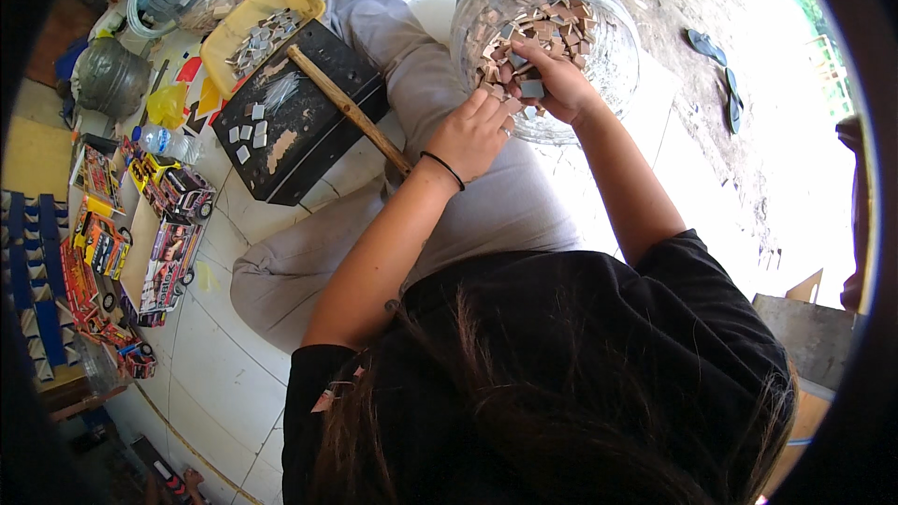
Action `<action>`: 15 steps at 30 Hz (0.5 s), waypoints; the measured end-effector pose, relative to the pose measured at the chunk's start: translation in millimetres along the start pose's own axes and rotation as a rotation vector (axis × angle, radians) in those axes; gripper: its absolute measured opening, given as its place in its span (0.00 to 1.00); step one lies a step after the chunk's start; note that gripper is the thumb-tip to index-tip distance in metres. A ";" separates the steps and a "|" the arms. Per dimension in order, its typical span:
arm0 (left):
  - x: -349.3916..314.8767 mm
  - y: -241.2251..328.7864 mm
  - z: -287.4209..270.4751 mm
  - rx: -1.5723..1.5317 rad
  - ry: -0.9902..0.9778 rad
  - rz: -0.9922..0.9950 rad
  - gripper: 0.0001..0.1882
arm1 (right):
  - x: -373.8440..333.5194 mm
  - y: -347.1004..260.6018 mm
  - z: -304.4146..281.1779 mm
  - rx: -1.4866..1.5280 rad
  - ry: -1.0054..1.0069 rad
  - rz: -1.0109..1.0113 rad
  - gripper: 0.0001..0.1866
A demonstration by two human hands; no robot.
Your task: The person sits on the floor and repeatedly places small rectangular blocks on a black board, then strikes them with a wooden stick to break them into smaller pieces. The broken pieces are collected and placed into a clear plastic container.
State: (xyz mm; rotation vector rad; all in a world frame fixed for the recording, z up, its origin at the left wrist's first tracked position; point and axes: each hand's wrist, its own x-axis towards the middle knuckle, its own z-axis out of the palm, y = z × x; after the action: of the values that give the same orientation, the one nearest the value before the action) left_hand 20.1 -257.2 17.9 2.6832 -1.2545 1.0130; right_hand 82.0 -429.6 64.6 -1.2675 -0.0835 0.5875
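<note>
A round clear plastic tub point(617, 65) holds a heap of small flat square pieces point(566, 23), brown on some faces and grey on others. My right hand point(561, 89) is over the tub's near side, its fingers closed round several of these pieces; one grey square piece point(531, 89) shows below the thumb. Beside it, my left hand point(468, 136) pinches brown pieces at its fingertips, close to the right fingers. Left of my leg stands a black box point(318, 154) with several loose grey squares point(248, 134) on top. A wooden handle point(346, 110) lies across it; its head cannot be made out.
Behind the black box, a yellow tub point(215, 51) contains more grey squares. Colourful toy trucks point(168, 266), a water bottle point(164, 142) and a dark round pot point(110, 75) crowd the left side. Flip-flops point(732, 98) lie on the ground at right.
</note>
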 end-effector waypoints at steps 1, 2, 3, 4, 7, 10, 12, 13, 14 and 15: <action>-0.4 0.6 -0.1 -0.019 -0.013 -0.003 0.09 | -0.1 1.6 -0.6 -0.038 0.036 0.014 0.15; -0.7 1.2 -0.3 -0.026 -0.026 -0.006 0.10 | -0.3 2.5 -1.5 -0.072 0.067 0.023 0.16; -1.0 1.6 -0.5 -0.034 -0.039 -0.009 0.12 | 0.2 3.4 -2.0 -0.096 0.079 0.028 0.16; -1.1 1.8 -0.7 -0.041 -0.046 -0.014 0.12 | 0.8 4.0 -2.7 -0.115 0.086 0.029 0.16; -0.7 1.8 -1.2 -0.041 -0.038 -0.015 0.09 | 3.6 5.3 -5.9 0.077 0.050 0.076 0.17; 0.2 0.3 -1.4 -0.013 0.006 0.002 0.07 | 6.3 6.8 -9.9 0.291 0.010 0.133 0.17; 0.1 0.0 -1.8 -0.005 0.002 0.001 0.07 | 6.7 7.4 -11.7 0.245 0.037 0.124 0.17; 0.0 0.0 -2.0 -0.016 0.012 -0.001 0.07 | 6.4 7.3 -12.4 0.143 0.074 0.096 0.16; 0.0 0.1 -2.1 -0.016 0.019 -0.001 0.06 | 5.9 6.9 -12.6 0.039 0.112 0.074 0.16; -0.1 0.1 -2.2 -0.009 0.024 0.000 0.06 | 5.1 5.9 -12.8 0.033 0.120 0.068 0.16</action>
State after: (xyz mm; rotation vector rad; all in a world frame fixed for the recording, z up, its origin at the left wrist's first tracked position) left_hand 18.8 -256.6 19.6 2.6561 -1.2522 1.0332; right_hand 88.9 -437.4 53.9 -1.2746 0.0696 0.5680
